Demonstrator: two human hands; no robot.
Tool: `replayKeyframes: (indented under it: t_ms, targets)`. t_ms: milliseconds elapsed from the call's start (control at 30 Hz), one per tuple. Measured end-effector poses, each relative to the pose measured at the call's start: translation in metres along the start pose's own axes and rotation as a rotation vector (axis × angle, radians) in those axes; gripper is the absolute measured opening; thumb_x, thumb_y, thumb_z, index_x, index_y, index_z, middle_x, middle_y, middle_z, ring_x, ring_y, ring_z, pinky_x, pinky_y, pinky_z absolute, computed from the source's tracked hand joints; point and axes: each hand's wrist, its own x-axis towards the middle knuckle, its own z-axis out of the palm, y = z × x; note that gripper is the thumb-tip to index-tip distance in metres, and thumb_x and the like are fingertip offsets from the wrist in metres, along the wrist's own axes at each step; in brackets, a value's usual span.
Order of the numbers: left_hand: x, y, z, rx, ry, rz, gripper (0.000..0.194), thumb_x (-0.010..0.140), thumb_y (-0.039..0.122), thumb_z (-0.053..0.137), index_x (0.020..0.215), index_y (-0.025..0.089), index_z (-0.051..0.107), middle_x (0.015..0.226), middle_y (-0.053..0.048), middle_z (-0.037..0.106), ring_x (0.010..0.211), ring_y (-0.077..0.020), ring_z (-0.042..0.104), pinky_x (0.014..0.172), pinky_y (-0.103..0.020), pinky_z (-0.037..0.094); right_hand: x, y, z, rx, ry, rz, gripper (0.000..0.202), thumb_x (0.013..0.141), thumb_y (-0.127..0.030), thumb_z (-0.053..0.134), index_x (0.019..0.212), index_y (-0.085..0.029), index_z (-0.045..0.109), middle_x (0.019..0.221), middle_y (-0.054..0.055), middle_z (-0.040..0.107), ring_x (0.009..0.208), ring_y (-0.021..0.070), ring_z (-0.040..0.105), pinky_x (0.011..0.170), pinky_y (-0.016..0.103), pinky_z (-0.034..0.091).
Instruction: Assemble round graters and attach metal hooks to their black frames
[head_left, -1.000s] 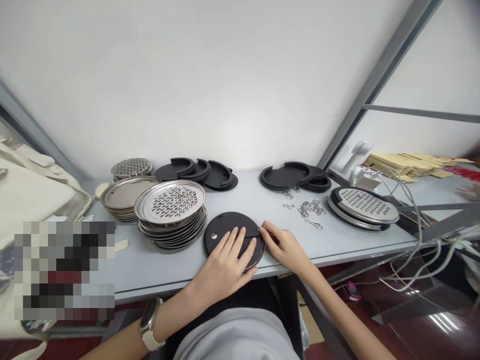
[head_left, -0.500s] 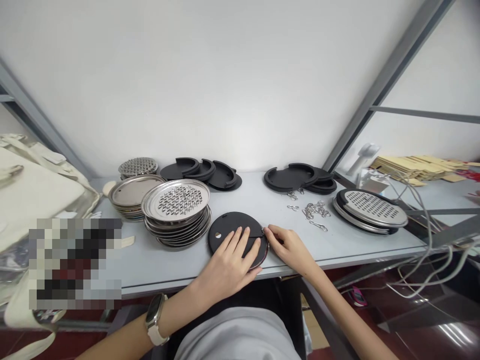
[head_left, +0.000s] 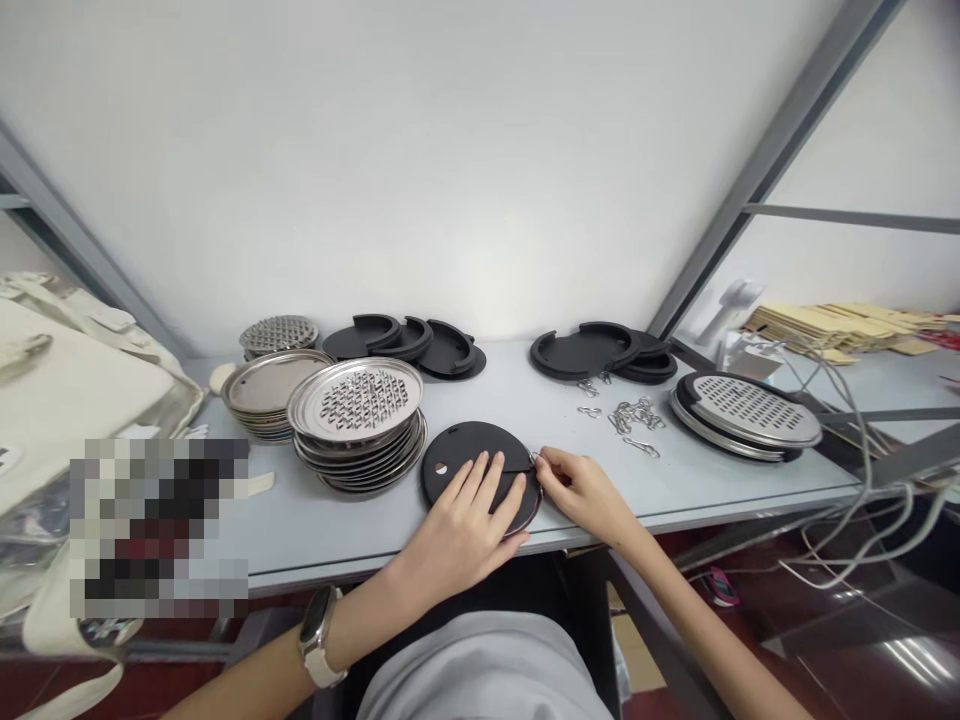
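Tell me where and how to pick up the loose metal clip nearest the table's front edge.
I'd pinch the clip mid-length from above, fingers on its long sides: it looks slender, lies flat, and sits apart from the clip pile, leaving both sides free.

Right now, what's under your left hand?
My left hand lies flat on a round black disc. Its far side and a small hole show. The part beneath my palm and fingers is covered, so I can't tell what's there.

No readable text, label, brand, number or sign on anything in view.
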Motion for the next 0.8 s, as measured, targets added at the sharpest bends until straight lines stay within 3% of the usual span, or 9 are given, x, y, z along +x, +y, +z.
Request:
replayKeyframes:
  t_ms: [500, 800]
  targets:
    - [-0.0013, -0.0003, -0.0004, -0.01, -0.011, 0.011, 0.056, 0.096, 0.046, 0.041, 0.139, 0.011, 0.041, 0.143, -0.022, 0.039, 0.132, -0.0339, 0.039, 0.107, -0.043, 0.033, 0.0001, -0.0007, -0.002, -0.087, -0.015, -0.039, 0.025, 0.091, -0.026, 0.037, 0.067, -0.022, 0.031, 0.052, -0.007, 0.034, 0.047, 0.01, 0.034, 0.052, 0.023, 0.026]
    - [-0.0009, -0.001, -0.0003, -0.023, -0.031, 0.009, 0.056, 0.096, 0.046, 0.04, 0.139, 0.011, 0.04, 0.145, -0.021, 0.038, 0.134, -0.0334, 0.036, 0.108, -0.044, 0.033, 0.0006, -0.0013, -0.002, -0.121, -0.021, -0.065, 0.029, 0.098, -0.032, 0.028, 0.073, -0.022, 0.039, 0.059, -0.003, 0.046, 0.052, 0.014, 0.048, 0.057, 0.025, 0.03]
